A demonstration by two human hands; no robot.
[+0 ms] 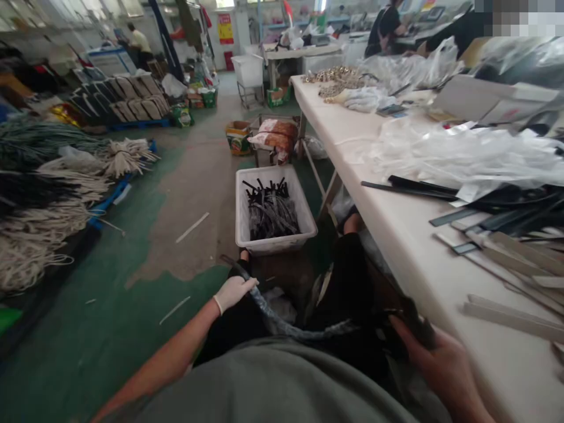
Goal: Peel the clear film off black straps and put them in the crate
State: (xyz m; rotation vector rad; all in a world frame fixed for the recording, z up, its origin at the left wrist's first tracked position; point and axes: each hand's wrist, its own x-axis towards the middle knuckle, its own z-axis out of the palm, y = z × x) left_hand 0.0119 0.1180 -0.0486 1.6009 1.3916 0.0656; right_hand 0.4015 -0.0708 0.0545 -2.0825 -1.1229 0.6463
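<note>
A long dark strap wrapped in clear plastic (282, 323) sags in a curve across my lap. My left hand (234, 292), in a white glove, is closed round it near one end, and a dark tip pokes out beyond the fingers. At the table's edge on the right, my bare right hand (434, 346) is closed on the strap's dark other end; this part is blurred and in shadow. In front of my feet stands a white plastic bin (277, 242) holding several similar dark straps (271, 211), some in plastic.
A long white-covered table (396, 235) runs along my right, bearing dark and beige strips (524, 258) and plastic sleeves (467, 147). Bundles of cords (53, 200) lie on the left. Behind the bin sit a sack (275, 138) and a carton (238, 138). Other people work farther back.
</note>
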